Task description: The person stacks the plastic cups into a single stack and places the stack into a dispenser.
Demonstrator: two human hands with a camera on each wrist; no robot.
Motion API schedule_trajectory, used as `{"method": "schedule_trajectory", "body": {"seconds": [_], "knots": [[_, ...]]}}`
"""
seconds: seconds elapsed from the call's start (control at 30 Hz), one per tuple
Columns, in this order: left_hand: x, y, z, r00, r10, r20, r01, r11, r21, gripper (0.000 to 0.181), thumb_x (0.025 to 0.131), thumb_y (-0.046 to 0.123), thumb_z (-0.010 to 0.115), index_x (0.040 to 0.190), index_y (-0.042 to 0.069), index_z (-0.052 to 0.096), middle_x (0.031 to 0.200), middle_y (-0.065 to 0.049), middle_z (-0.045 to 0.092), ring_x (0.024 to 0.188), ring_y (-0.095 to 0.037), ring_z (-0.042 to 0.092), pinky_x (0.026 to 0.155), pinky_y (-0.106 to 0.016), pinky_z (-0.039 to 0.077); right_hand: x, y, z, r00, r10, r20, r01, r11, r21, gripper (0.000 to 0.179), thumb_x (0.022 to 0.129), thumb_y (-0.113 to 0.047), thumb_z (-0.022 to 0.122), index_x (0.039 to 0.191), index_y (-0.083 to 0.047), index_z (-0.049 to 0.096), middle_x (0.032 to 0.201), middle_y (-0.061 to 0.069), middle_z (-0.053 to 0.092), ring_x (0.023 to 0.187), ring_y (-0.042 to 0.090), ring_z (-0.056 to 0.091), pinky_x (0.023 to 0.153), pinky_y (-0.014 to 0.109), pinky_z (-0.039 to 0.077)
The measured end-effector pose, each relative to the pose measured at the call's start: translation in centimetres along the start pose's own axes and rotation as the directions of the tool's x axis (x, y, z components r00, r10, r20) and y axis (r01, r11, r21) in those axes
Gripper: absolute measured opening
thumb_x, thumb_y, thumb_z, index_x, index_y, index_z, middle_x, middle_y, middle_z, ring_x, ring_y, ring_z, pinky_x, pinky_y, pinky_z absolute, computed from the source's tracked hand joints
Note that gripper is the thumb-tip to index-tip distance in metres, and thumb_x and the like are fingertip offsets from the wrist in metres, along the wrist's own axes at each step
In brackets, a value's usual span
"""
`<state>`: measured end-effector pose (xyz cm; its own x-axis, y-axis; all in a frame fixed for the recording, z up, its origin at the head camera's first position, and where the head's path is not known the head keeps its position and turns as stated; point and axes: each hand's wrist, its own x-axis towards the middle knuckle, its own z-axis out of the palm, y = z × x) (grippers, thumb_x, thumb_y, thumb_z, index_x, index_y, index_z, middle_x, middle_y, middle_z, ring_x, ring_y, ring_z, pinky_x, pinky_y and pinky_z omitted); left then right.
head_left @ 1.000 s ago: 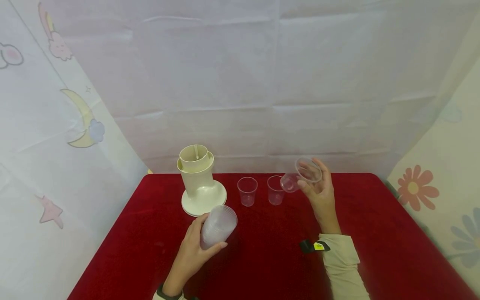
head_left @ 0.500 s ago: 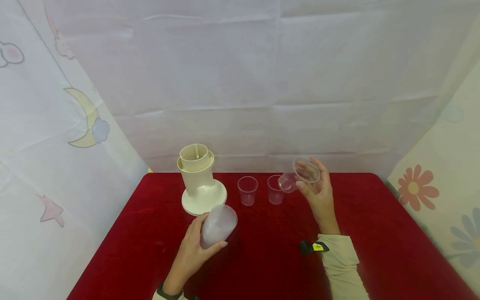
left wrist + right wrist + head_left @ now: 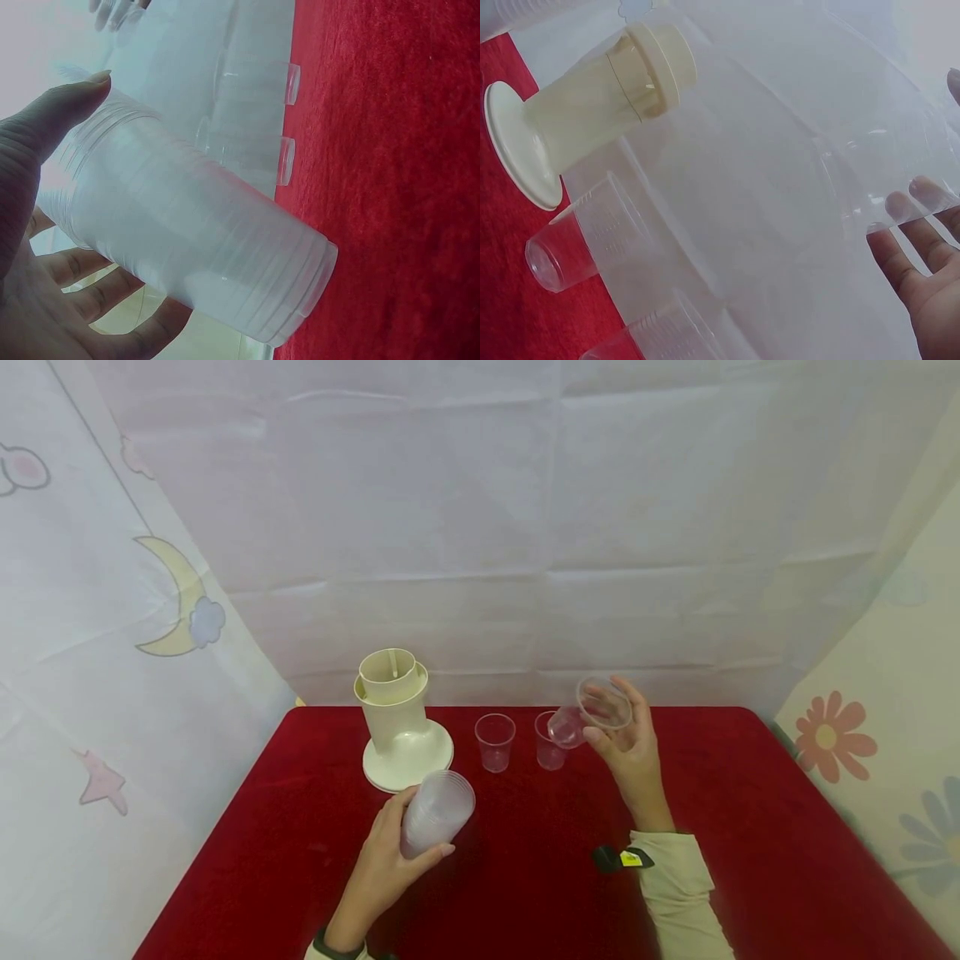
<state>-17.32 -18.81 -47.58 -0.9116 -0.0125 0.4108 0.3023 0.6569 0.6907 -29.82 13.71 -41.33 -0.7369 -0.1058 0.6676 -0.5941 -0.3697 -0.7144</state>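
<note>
A stack of nested clear plastic cups is tilted in my left hand, whose fingers and thumb curl round it, as the left wrist view also has it. Over on the right, my right hand grips a single clear plastic cup in the air, tipped with its rim toward the fingers and its base to the left. Two clear cups stand upright on the table, one left and one right. The held cup overlaps part of the right one in the head view.
A cream-coloured cup holder with a round base stands behind the left hand. Red cloth covers the table. Beyond its back edge hangs a pale sheet, with printed sheets at both sides.
My right hand has drifted slightly left with its cup, toward the right standing cup. My left hand and the stack have stayed in place.
</note>
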Motion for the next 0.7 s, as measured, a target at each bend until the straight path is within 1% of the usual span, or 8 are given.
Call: {"method": "schedule_trajectory", "body": {"seconds": [0.07,0.13,0.27,0.37,0.5,0.7], "knots": [[0.0,0.1,0.0,1.0,-0.008,0.003,0.008,1.0,-0.003,0.083,0.075,0.045,0.087,0.142,0.017,0.046,0.132,-0.002,0.056,0.109,-0.02,0.055,0.081,-0.047,0.052,0.0,0.0,0.1,1.0,-0.009,0.01,0.009,1.0,0.002,0.072,0.09,0.014,0.06,0.152,0.001,0.025,0.143,0.023,0.049,0.131,0.034,0.05,0.104,0.036,0.045],[0.0,0.1,-0.1,1.0,-0.015,0.008,0.015,1.0,-0.005,0.084,0.075,0.046,0.087,0.142,0.016,0.046,0.132,-0.003,0.056,0.109,-0.021,0.055,0.082,-0.048,0.051,0.0,-0.1,0.3,1.0,-0.015,0.015,0.015,1.0,0.002,0.072,0.09,0.015,0.06,0.152,0.001,0.026,0.143,0.022,0.049,0.13,0.031,0.051,0.104,0.036,0.045],[0.1,0.2,-0.1,1.0,-0.019,0.011,0.019,1.0,-0.005,0.084,0.074,0.045,0.087,0.142,0.016,0.046,0.132,-0.004,0.056,0.11,-0.022,0.055,0.082,-0.048,0.051,0.0,-0.2,0.5,0.999,-0.028,0.022,0.028,1.0,0.01,0.072,0.089,0.015,0.059,0.151,0.003,0.025,0.143,0.024,0.049,0.13,0.029,0.052,0.104,0.036,0.045],[0.1,0.3,-0.1,1.0,-0.018,0.012,0.018,1.0,0.0,0.084,0.074,0.045,0.087,0.142,0.015,0.046,0.133,-0.004,0.056,0.109,-0.023,0.055,0.082,-0.048,0.051,0.1,-0.4,0.7,0.999,-0.031,0.025,0.03,0.999,0.011,0.072,0.089,0.014,0.06,0.151,0.003,0.026,0.143,0.025,0.048,0.129,0.029,0.052,0.104,0.036,0.045],[0.2,0.2,-0.1,1.0,-0.021,0.014,0.021,1.0,0.0,0.085,0.074,0.046,0.087,0.142,0.015,0.046,0.132,-0.004,0.056,0.109,-0.023,0.055,0.082,-0.047,0.051,0.0,-0.5,0.8,1.0,-0.008,0.018,0.008,1.0,-0.015,0.072,0.09,0.01,0.063,0.152,-0.002,0.028,0.143,0.023,0.049,0.13,0.028,0.051,0.105,0.034,0.045],[0.0,0.1,0.0,1.0,-0.019,0.011,0.019,1.0,-0.001,0.084,0.075,0.046,0.086,0.142,0.015,0.046,0.132,-0.003,0.056,0.11,-0.022,0.055,0.082,-0.048,0.051,-0.3,-0.7,1.3,0.999,0.029,0.019,-0.028,0.999,-0.039,0.075,0.089,0.006,0.067,0.152,-0.002,0.026,0.144,0.021,0.049,0.131,0.029,0.05,0.106,0.033,0.043]]}}
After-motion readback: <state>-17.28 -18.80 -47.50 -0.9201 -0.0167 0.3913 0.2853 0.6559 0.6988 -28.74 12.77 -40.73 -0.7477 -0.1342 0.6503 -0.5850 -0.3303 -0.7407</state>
